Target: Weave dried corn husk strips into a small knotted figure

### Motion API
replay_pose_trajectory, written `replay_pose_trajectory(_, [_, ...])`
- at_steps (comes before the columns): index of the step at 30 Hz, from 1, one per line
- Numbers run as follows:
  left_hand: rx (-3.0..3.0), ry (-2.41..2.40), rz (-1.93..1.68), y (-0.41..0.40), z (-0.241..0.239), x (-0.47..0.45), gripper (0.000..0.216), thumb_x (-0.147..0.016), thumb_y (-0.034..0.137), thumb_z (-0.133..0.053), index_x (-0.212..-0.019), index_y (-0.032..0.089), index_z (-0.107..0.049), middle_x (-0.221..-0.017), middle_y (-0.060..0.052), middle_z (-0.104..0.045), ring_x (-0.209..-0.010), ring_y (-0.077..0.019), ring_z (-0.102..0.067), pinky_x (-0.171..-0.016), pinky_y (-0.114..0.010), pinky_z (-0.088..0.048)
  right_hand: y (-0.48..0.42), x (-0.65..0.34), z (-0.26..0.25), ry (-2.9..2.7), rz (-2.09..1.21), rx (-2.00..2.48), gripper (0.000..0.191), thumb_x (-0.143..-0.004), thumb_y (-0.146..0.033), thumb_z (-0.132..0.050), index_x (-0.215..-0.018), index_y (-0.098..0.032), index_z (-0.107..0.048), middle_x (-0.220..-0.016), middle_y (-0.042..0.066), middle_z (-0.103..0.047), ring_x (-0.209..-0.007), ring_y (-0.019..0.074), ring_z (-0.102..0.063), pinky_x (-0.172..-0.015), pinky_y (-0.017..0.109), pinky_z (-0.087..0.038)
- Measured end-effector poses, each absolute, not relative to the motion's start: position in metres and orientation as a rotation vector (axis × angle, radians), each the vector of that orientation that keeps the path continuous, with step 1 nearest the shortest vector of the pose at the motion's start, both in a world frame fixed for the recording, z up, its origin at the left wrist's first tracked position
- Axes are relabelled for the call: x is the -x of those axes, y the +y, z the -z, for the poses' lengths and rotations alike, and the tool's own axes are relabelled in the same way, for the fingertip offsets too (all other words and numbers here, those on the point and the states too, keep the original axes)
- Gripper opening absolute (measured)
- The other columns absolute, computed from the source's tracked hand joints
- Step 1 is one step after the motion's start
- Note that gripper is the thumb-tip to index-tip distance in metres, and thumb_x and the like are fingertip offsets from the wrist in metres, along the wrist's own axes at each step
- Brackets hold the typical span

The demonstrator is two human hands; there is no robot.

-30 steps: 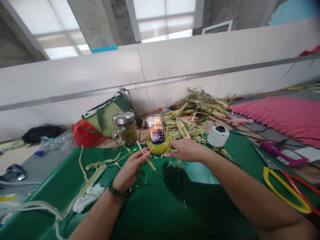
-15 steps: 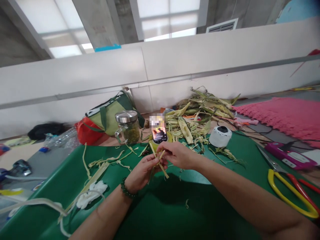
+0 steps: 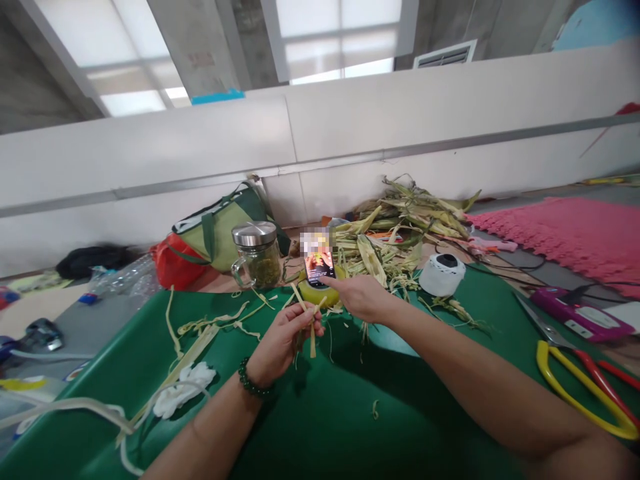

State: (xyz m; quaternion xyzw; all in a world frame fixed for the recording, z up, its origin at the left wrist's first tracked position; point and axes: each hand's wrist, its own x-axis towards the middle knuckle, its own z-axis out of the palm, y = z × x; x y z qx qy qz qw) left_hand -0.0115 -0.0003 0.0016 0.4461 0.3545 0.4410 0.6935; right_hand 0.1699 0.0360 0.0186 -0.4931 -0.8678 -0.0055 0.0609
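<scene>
My left hand [image 3: 289,333], with a dark beaded bracelet at the wrist, is closed on crossed strips of corn husk [image 3: 309,312]. The pale strips stick out above and below the thumb. My right hand [image 3: 361,297] holds nothing; its index finger is stretched out to the lower edge of a phone [image 3: 320,268] with a lit screen, at or very near the glass. Its other fingers are partly curled. Leaning upright, the phone stands at a yellow roll of tape [image 3: 319,295]. Part of its screen is blurred out.
Corn husks [image 3: 400,220] lie heaped behind the phone. A glass jar mug [image 3: 256,257] with a metal lid stands left, before a green bag [image 3: 215,223]. To the right are a white spool [image 3: 442,275], a purple device [image 3: 580,313] and large scissors [image 3: 555,337]. White tissue [image 3: 185,389] lies at left.
My right hand has let go of the husk strips and moved up and right to the phone. My left hand still holds the strips, now turned a little. The phone's picture has changed.
</scene>
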Motion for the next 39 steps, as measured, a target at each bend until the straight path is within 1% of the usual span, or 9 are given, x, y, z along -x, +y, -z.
replay_pose_trajectory(3, [-1.023,0.803,-0.925,-0.001,0.001,0.007,0.025,-0.063,0.033,-0.078,-0.066,0.012,-0.065,-0.062,-0.001,-0.058,-0.058,-0.0104,-0.055,-0.058,-0.021,-0.042,0.052,-0.168,-0.009,-2.678,0.135,1.542,0.066,-0.084,-0.009,-0.044,-0.145,-0.028,-0.027,-0.090,0.010,-0.070,-0.073,0.0222,-0.066,-0.057,0.026,-0.037])
replay_pose_trajectory(8, [-1.011,0.814,-0.881,-0.002,0.003,0.004,0.026,-0.063,0.034,-0.078,-0.065,0.013,-0.065,-0.061,0.000,-0.057,-0.058,-0.0101,-0.053,-0.059,-0.021,-0.042,0.067,-0.164,0.001,-2.601,0.145,1.636,0.049,-0.095,-0.025,-0.036,-0.143,-0.021,-0.030,-0.089,0.013,-0.071,-0.078,0.0250,-0.066,-0.061,0.029,-0.042])
replay_pose_trajectory(12, [-1.003,0.811,-0.879,-0.003,0.001,0.006,0.025,-0.062,0.034,-0.079,-0.066,0.013,-0.066,-0.062,0.000,-0.057,-0.058,-0.0099,-0.053,-0.059,-0.021,-0.043,0.071,-0.165,0.002,-2.376,0.157,1.713,0.050,-0.098,-0.037,-0.030,-0.144,-0.017,-0.027,-0.096,0.015,-0.070,-0.079,0.0253,-0.066,-0.064,0.031,-0.043])
replay_pose_trajectory(16, [-1.013,0.813,-0.881,-0.003,0.000,0.007,0.024,-0.063,0.034,-0.078,-0.066,0.013,-0.066,-0.061,-0.001,-0.058,-0.058,-0.0104,-0.053,-0.058,-0.021,-0.042,0.062,-0.167,-0.006,-2.153,0.104,1.636,0.040,-0.098,-0.035,-0.029,-0.127,-0.015,-0.050,-0.103,0.013,-0.067,-0.084,0.0225,-0.063,-0.071,0.030,-0.043])
replay_pose_trajectory(20, [-1.006,0.815,-0.918,-0.001,0.001,0.010,0.023,-0.063,0.032,-0.078,-0.066,0.013,-0.066,-0.062,-0.001,-0.058,-0.057,-0.0103,-0.054,-0.057,-0.021,-0.041,0.043,-0.163,-0.012,-2.208,-0.355,1.401,0.031,-0.095,-0.023,-0.035,-0.089,-0.014,-0.064,-0.089,0.009,-0.068,-0.082,0.0189,-0.061,-0.075,0.029,-0.043])
replay_pose_trajectory(24, [-1.007,0.832,-0.968,0.001,-0.001,0.013,0.024,-0.063,0.033,-0.078,-0.065,0.014,-0.065,-0.061,0.000,-0.058,-0.055,-0.0098,-0.052,-0.054,-0.020,-0.038,0.025,-0.156,-0.016,-2.140,-1.054,1.054,0.022,-0.083,-0.008,-0.042,-0.090,-0.015,-0.062,-0.091,0.003,-0.067,-0.078,0.0137,-0.061,-0.071,0.024,-0.047])
replay_pose_trajectory(27, [-1.010,0.841,-1.004,0.002,-0.001,0.015,0.025,-0.061,0.034,-0.079,-0.065,0.014,-0.066,-0.061,0.001,-0.058,-0.056,-0.0098,-0.052,-0.056,-0.020,-0.039,0.017,-0.153,-0.021,-2.085,-1.270,1.052,0.022,-0.080,-0.005,-0.042,-0.085,-0.015,-0.060,-0.071,-0.001,-0.062,-0.056,0.0101,-0.054,-0.053,0.021,-0.043])
replay_pose_trajectory(32, [-1.180,0.865,-0.995,0.003,0.001,0.014,0.026,-0.065,0.037,-0.076,-0.062,0.014,-0.067,-0.064,-0.002,-0.060,-0.062,-0.0133,-0.052,-0.063,-0.023,-0.041,0.012,-0.150,-0.017,-1.984,-1.097,1.048,0.005,-0.082,-0.021,-0.056,-0.083,-0.017,-0.056,-0.055,-0.006,-0.051,-0.050,0.0099,-0.048,-0.046,0.019,-0.034])
replay_pose_trajectory(39, [-1.560,1.011,-1.029,-0.001,-0.004,0.013,0.027,-0.073,0.041,-0.068,-0.069,0.014,-0.070,-0.064,-0.004,-0.062,-0.063,-0.0162,-0.053,-0.061,-0.025,-0.041,0.011,-0.144,-0.011,-1.823,-1.053,1.086,0.018,-0.084,-0.021,-0.054,-0.067,-0.017,-0.049,-0.050,-0.005,-0.051,-0.046,0.0081,-0.043,-0.046,0.019,-0.032])
